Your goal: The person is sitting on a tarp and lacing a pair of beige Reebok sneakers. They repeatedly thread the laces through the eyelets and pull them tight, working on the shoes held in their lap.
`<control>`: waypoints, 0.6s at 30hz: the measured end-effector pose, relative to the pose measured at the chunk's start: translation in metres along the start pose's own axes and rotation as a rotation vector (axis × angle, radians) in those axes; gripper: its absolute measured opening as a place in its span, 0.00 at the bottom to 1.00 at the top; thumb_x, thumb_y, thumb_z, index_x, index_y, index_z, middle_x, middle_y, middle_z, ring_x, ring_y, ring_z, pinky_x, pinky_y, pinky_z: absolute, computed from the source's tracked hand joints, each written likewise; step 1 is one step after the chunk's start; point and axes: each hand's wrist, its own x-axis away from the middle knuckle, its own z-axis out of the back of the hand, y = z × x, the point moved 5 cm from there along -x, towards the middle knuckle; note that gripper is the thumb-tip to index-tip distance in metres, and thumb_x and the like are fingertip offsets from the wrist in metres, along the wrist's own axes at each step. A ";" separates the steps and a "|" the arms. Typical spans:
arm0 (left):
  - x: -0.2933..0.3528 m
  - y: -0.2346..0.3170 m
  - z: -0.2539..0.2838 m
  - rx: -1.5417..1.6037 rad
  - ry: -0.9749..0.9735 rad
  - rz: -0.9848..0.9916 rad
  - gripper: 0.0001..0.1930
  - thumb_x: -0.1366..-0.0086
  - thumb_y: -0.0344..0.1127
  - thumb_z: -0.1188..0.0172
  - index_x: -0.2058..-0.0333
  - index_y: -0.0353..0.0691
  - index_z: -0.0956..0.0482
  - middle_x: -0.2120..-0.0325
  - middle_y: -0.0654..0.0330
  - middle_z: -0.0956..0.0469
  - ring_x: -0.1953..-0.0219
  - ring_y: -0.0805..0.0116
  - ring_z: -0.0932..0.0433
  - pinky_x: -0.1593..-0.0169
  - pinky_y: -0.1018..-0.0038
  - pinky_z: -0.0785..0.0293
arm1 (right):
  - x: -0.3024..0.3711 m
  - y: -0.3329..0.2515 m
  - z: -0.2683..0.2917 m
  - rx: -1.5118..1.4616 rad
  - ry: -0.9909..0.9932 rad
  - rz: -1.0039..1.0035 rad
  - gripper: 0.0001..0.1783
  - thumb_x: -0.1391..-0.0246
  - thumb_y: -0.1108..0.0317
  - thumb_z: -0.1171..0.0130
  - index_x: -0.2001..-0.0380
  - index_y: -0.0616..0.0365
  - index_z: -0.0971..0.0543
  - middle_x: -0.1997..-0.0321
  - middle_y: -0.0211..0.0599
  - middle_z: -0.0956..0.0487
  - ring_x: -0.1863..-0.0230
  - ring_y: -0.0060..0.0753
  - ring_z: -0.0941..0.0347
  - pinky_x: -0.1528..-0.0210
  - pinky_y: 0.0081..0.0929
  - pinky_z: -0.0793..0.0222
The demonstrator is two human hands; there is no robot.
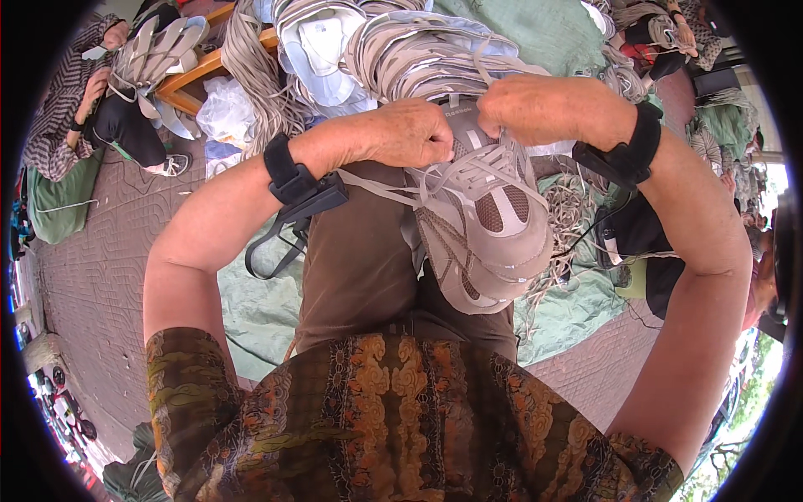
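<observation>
A beige-grey sneaker upper (508,230) with mesh panels lies over my thighs, its toe toward me. What looks like a second upper (443,251) is partly hidden beneath it. A flat beige shoelace (483,167) crosses the front in loose loops, and one strand trails left over my leg. My left hand (410,134) is closed in a pinch at the eyelet edge left of the tongue (458,109). Opposite it, my right hand (531,109) has curled fingers pinched on the lace, with a strand rising above the knuckles. The fingertips of both hands are partly hidden.
Stacked shoe uppers (401,50) and a hank of laces (255,84) stand just beyond my knees. Tangled laces (565,226) lie on green cloth (577,309) at right. A co-worker (75,109) sits at far left holding sole-shaped pieces; another person (669,33) works at far right.
</observation>
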 end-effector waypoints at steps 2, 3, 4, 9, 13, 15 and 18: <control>0.001 0.000 0.001 0.022 0.011 -0.010 0.11 0.40 0.38 0.47 0.72 0.36 0.23 0.76 0.50 0.24 0.74 0.54 0.29 0.66 0.65 0.32 | 0.000 0.002 -0.001 0.012 -0.007 -0.016 0.06 0.64 0.80 0.42 0.77 0.64 0.22 0.73 0.48 0.23 0.64 0.54 0.25 0.64 0.42 0.31; 0.001 0.000 0.000 0.021 0.010 -0.015 0.11 0.41 0.38 0.47 0.72 0.36 0.23 0.76 0.50 0.25 0.74 0.53 0.30 0.66 0.65 0.32 | -0.001 0.003 -0.002 0.016 -0.010 -0.022 0.06 0.65 0.80 0.41 0.76 0.63 0.22 0.74 0.47 0.22 0.65 0.53 0.25 0.65 0.41 0.31; 0.000 -0.001 0.000 0.020 0.009 -0.019 0.11 0.41 0.38 0.47 0.72 0.36 0.23 0.76 0.50 0.25 0.74 0.53 0.30 0.66 0.65 0.32 | -0.002 0.009 -0.005 -0.023 -0.027 -0.052 0.07 0.65 0.80 0.41 0.76 0.63 0.22 0.75 0.47 0.23 0.65 0.53 0.25 0.65 0.41 0.31; -0.003 -0.004 -0.002 0.007 0.003 -0.052 0.11 0.40 0.37 0.48 0.73 0.36 0.25 0.77 0.50 0.27 0.75 0.53 0.32 0.67 0.64 0.33 | -0.011 0.025 -0.017 -0.239 -0.148 -0.249 0.07 0.67 0.79 0.38 0.78 0.63 0.22 0.78 0.47 0.24 0.68 0.51 0.26 0.67 0.39 0.32; -0.003 -0.004 -0.002 -0.002 -0.011 -0.031 0.11 0.41 0.38 0.49 0.75 0.36 0.26 0.78 0.51 0.27 0.75 0.52 0.32 0.66 0.64 0.33 | -0.014 0.018 -0.011 -0.178 -0.235 -0.270 0.03 0.63 0.77 0.39 0.79 0.62 0.21 0.78 0.46 0.23 0.70 0.51 0.25 0.68 0.38 0.31; -0.005 -0.004 -0.002 0.010 0.012 -0.007 0.11 0.43 0.38 0.48 0.75 0.35 0.24 0.78 0.50 0.26 0.74 0.52 0.29 0.65 0.64 0.31 | -0.016 0.013 -0.010 -0.002 -0.363 -0.252 0.02 0.61 0.75 0.40 0.79 0.61 0.21 0.78 0.45 0.23 0.69 0.49 0.24 0.68 0.38 0.31; -0.016 -0.018 -0.009 -0.002 0.085 0.066 0.12 0.48 0.39 0.44 0.75 0.34 0.20 0.79 0.49 0.22 0.72 0.53 0.24 0.65 0.65 0.29 | -0.011 -0.005 -0.013 0.271 -0.075 -0.147 0.04 0.59 0.74 0.43 0.79 0.60 0.19 0.76 0.43 0.21 0.67 0.47 0.23 0.66 0.37 0.30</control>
